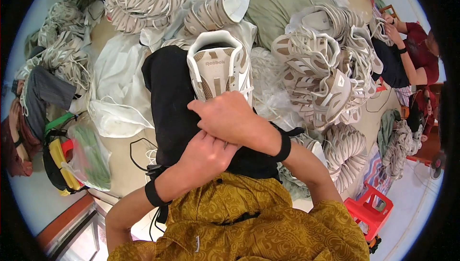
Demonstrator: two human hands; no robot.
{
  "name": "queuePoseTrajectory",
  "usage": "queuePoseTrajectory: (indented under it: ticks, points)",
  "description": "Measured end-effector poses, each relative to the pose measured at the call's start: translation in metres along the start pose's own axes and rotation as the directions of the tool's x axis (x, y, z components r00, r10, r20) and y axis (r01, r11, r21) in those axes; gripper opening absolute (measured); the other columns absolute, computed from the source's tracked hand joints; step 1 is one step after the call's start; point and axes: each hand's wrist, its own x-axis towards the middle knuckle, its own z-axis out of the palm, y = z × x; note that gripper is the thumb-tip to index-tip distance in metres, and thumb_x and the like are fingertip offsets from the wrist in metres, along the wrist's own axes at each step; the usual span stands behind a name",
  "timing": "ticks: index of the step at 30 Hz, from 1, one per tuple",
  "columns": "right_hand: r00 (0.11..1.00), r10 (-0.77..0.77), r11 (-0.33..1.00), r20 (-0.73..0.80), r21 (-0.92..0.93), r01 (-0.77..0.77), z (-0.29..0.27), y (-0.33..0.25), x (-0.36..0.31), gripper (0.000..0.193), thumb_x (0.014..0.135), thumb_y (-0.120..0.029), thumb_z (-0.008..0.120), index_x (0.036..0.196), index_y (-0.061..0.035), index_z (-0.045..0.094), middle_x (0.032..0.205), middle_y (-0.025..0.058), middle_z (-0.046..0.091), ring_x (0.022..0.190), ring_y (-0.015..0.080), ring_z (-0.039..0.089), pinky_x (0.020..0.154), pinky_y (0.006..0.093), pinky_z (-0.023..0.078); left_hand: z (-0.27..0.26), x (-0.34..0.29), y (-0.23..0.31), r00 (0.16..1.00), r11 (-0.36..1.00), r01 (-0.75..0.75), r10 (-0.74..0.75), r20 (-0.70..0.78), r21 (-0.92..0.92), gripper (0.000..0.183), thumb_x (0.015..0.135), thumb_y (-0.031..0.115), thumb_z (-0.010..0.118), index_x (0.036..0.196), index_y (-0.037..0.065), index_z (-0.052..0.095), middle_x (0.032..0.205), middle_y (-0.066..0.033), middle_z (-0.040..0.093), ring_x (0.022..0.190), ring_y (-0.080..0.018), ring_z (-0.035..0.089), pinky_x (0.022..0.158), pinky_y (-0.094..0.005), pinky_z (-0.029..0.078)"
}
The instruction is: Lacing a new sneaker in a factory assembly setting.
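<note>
A white and beige sneaker upper [216,67] rests on my black-trousered lap, its collar opening away from me and its tongue facing up. My right hand [227,118] is closed over the near end of the upper and hides it. Just below, my left hand [207,153] is closed in a fist, crossing close under the right hand. Whatever the fingers of either hand grip is hidden by the hands themselves. A loose bit of white lace [245,90] sticks out at the upper's right side.
Sneaker uppers are piled to the right [330,74], with a stacked roll of uppers [346,153] below and another bundle [143,2] at the far left. A white plastic bag [120,79] lies left of my lap. A red stool [370,210] stands right. Other people sit at both sides.
</note>
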Motion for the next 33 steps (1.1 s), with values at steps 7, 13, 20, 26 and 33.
queuePoseTrajectory:
  ticks: [7,13,20,26,33]
  points:
    - [0.998,-0.064,0.997,-0.007,-0.034,0.063,0.012,0.003,0.004,0.025,0.063,-0.009,0.059,0.087,-0.0121,0.065,0.059,0.0097,0.061,0.053,0.0258,0.061,0.048,0.0365,0.048,-0.014,-0.011,-0.004,0.989,0.993,0.084,-0.074,0.126,-0.081,0.007,0.067,0.005,0.059,0.072,0.001,0.056,0.074,-0.0114,0.055,0.07,-0.0258,0.055,0.063,-0.0321,0.046]
    - [0.985,-0.072,0.979,-0.155,0.176,0.099,0.013,0.015,-0.004,0.025,0.062,-0.006,0.059,0.084,-0.0146,0.066,0.069,0.0041,0.064,0.061,0.0223,0.062,0.054,0.0318,0.049,-0.037,-0.024,-0.024,0.716,0.502,0.66,-0.645,0.267,-0.558,0.011,0.082,0.008,0.054,0.083,-0.003,0.058,0.079,-0.0106,0.06,0.075,-0.0157,0.059,0.063,-0.0262,0.047]
    - [0.985,-0.137,0.804,-0.106,0.569,0.173,0.004,0.02,-0.018,0.014,0.063,-0.003,0.062,0.075,-0.0104,0.066,0.068,0.0047,0.062,0.061,0.02,0.061,0.055,0.0287,0.047,-0.012,-0.021,-0.04,0.538,-0.167,0.61,-0.63,0.56,-0.775,0.029,0.091,0.024,0.042,0.093,-0.002,0.054,0.079,-0.0086,0.06,0.071,-0.0137,0.06,0.058,-0.0248,0.048]
    - [0.893,-0.406,0.672,-0.193,0.599,0.435,0.006,0.001,-0.048,0.008,0.065,-0.004,0.065,0.069,-0.0114,0.065,0.064,0.0009,0.061,0.058,0.0158,0.06,0.052,0.0274,0.047,0.005,-0.004,-0.052,0.457,-0.306,0.686,-0.525,0.718,-0.66,0.028,0.089,0.028,0.047,0.092,0.001,0.056,0.076,-0.0057,0.059,0.065,-0.0116,0.058,0.056,-0.0229,0.047]
    - [0.934,-0.34,0.727,-0.111,0.599,0.336,-0.004,0.01,-0.045,0.013,0.066,-0.006,0.066,0.079,-0.0087,0.065,0.065,0.0031,0.061,0.056,0.017,0.059,0.053,0.0263,0.046,0.005,0.0,-0.049,0.516,-0.042,0.727,-0.625,0.586,-0.685,0.022,0.085,0.021,0.052,0.08,0.0,0.057,0.062,-0.0037,0.056,0.054,-0.0103,0.056,0.049,-0.0227,0.045]
